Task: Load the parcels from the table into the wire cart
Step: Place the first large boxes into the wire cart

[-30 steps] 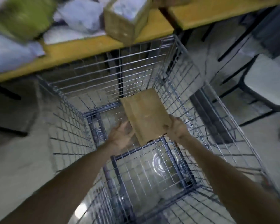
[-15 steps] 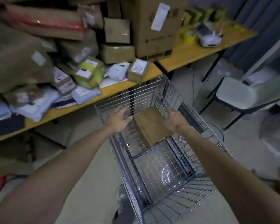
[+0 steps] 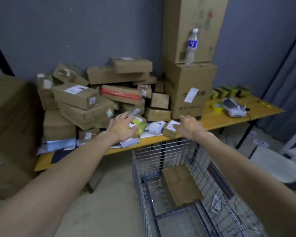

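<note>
Both hands were seen empty, fingers spread. Left hand [image 3: 122, 128] was held over yellow parcel [image 3: 139, 123] at table [image 3: 229, 119] front edge; contact could not be told. Right hand [image 3: 188, 126] was held over small box [image 3: 170, 130]. Parcels [image 3: 85, 98] were piled on table. Flat box [image 3: 181, 185] was laid in cart [image 3: 161, 151], far right side.

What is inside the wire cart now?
One flat cardboard parcel lies on the floor of the wire cart. The cart's near end is out of frame; the right forearm covers its right edge.
</note>
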